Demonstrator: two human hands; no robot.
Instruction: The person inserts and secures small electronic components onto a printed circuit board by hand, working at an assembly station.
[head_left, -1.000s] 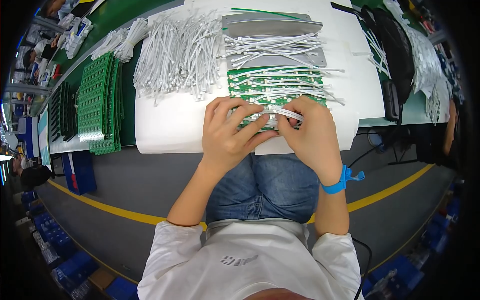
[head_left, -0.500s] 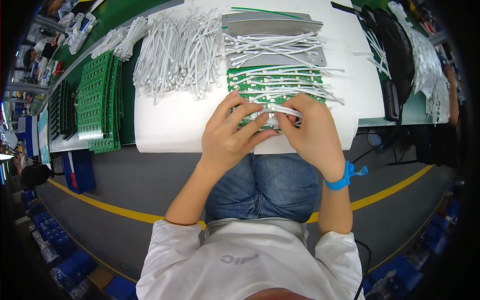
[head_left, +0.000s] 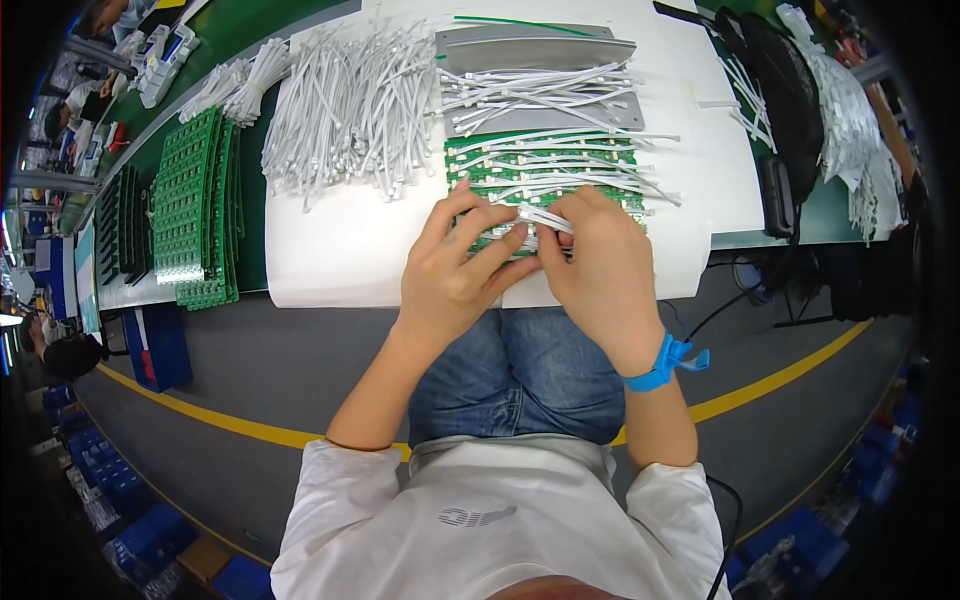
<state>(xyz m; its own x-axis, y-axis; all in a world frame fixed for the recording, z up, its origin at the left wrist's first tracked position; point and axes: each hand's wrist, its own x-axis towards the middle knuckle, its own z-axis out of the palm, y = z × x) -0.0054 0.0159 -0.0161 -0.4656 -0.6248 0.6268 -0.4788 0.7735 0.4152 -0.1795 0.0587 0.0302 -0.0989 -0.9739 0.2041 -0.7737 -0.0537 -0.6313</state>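
Note:
A green circuit board (head_left: 600,152) lies on white paper, with several white cables (head_left: 570,172) with small plugs lying across it. My left hand (head_left: 455,255) rests over the board's near left part. Its fingers are bent and apart, their tips touching the board by a cable's end. From the right, my right hand (head_left: 600,265) pinches a few white cables (head_left: 545,220) between thumb and fingers, plug ends toward my left fingertips. Whether those plugs are seated is hidden by my fingers. A blue strap (head_left: 668,365) circles my right wrist.
Beyond the board, a grey metal plate (head_left: 545,55) carries more white cables. A big cable heap (head_left: 345,115) lies on its left. Green boards (head_left: 190,205) stand in a row farther left. A black bag (head_left: 780,80) lies at the right. The table's near edge runs above my lap.
My right hand has moved left and slightly nearer with the cables, closer to my left fingertips. The left hand stays almost in place. The whole view shifts slightly.

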